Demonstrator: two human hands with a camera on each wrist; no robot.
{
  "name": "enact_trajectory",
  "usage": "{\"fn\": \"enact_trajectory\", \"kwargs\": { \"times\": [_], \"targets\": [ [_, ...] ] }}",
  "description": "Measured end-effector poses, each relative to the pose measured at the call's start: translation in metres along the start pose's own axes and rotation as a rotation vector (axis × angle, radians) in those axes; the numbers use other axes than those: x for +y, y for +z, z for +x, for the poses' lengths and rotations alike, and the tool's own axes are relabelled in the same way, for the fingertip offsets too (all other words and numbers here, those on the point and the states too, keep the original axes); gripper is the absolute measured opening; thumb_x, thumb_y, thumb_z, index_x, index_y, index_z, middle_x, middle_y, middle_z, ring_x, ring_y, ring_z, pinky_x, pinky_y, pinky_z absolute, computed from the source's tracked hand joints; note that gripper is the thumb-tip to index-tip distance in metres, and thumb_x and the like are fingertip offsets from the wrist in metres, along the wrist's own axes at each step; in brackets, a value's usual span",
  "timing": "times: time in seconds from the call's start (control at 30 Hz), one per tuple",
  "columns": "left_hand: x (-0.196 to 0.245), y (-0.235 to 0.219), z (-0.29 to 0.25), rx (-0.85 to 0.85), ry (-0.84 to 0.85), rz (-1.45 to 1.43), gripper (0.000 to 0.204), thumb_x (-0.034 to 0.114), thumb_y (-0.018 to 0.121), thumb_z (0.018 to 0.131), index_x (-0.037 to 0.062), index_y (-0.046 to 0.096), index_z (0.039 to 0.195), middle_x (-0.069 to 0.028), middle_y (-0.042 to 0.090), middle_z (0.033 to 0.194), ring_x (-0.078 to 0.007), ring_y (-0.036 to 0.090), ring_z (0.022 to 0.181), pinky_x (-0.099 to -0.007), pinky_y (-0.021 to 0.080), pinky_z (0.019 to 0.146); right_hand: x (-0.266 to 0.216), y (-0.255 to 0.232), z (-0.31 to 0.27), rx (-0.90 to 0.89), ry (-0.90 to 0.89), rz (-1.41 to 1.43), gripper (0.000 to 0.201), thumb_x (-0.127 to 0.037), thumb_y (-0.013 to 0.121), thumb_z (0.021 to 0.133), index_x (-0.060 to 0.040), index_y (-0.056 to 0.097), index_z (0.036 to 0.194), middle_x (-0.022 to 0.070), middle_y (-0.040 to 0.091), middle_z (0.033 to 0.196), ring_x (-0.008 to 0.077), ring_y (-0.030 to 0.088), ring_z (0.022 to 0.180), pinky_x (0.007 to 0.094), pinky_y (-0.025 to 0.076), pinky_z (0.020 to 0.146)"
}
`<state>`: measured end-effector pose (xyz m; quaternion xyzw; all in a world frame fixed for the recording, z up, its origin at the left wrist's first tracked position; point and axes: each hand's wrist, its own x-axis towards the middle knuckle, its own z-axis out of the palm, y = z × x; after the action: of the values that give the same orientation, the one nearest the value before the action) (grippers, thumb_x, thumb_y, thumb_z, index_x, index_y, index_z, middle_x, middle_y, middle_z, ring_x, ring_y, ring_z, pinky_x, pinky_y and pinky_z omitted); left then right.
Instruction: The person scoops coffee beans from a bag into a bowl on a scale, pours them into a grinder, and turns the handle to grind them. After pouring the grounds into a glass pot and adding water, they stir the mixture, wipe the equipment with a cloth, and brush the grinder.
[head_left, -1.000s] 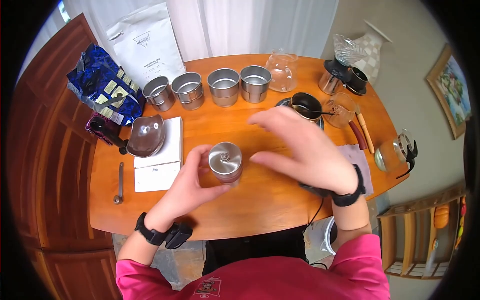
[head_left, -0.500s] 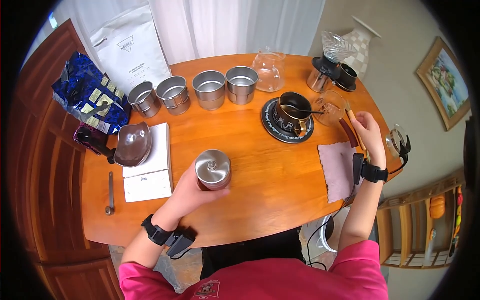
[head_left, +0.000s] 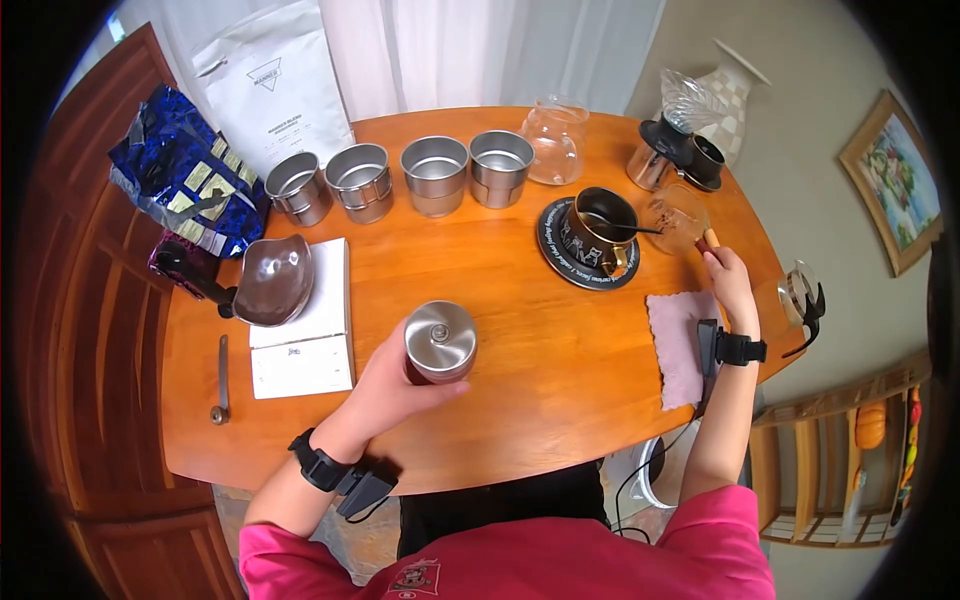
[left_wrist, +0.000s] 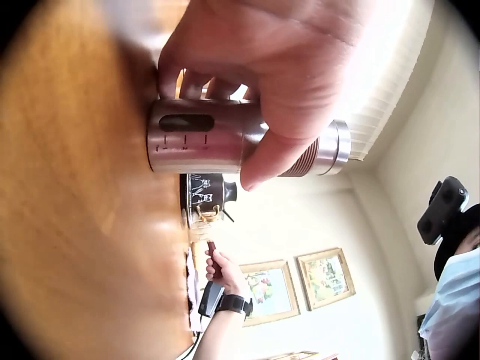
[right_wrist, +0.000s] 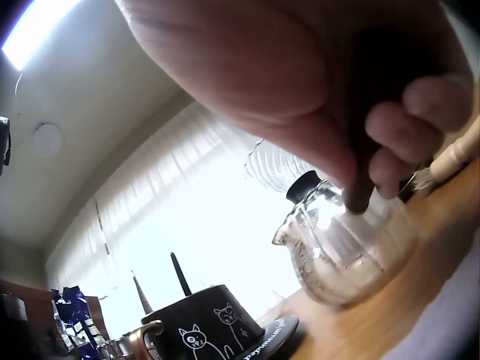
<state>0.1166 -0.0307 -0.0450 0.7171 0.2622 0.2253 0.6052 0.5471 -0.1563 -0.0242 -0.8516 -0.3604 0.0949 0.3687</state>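
Observation:
My left hand grips a metal cylinder with a round steel lid, standing upright on the table. In the left wrist view the cylinder shows a dark window and marks on its side, with the left hand wrapped round it. At the right, my right hand holds a dark reddish-brown handle; in the right wrist view the fingers of the right hand curl round that handle. Just beyond is a glass pitcher. A light wooden-handled brush lies beside it.
Metal cups stand in a row at the back, beside a glass server. A black cup sits on its saucer. A pink cloth lies at right; a brown dish and white box at left.
The right hand has moved from near the cylinder out to the right side of the table and now grips the dark handle. The left hand still holds the cylinder.

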Motion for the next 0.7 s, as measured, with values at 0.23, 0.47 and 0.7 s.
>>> {"fn": "enact_trajectory", "kwargs": {
  "times": [0.23,0.47,0.7],
  "targets": [
    [0.002,0.000,-0.003,0.001,-0.004,-0.049,0.066,0.009,0.075,0.069,0.0033,0.038,0.124,-0.0062,0.052,0.111,-0.0138,0.051,0.104,-0.0283,0.043,0.087,-0.024,-0.014,-0.008,0.414,-0.414,-0.010,0.026,-0.018,0.050,0.090,0.0024,0.056,0.105,0.0044,0.053,0.077,0.0110,0.045,0.066,0.0242,0.040,0.062],
    [0.000,0.000,-0.005,-0.027,0.005,-0.057,0.063,0.010,0.074,0.069,0.0035,0.041,0.122,-0.0071,0.054,0.109,-0.0146,0.052,0.102,-0.0283,0.043,0.087,-0.111,-0.013,-0.063,0.136,-0.430,0.215,0.027,-0.015,0.051,0.090,0.0025,0.056,0.109,0.0015,0.056,0.090,0.0074,0.047,0.079,0.0198,0.040,0.072],
    [0.010,0.004,-0.011,-0.083,0.039,0.029,0.061,0.013,0.076,0.067,0.0033,0.044,0.118,-0.0082,0.056,0.106,-0.0162,0.054,0.100,-0.0285,0.043,0.086,-0.147,0.036,-0.074,-0.379,-0.566,0.347,0.018,-0.009,0.057,0.084,0.0017,0.061,0.098,0.0037,0.062,0.086,0.0082,0.053,0.074,0.0211,0.042,0.067]
  ]
}}
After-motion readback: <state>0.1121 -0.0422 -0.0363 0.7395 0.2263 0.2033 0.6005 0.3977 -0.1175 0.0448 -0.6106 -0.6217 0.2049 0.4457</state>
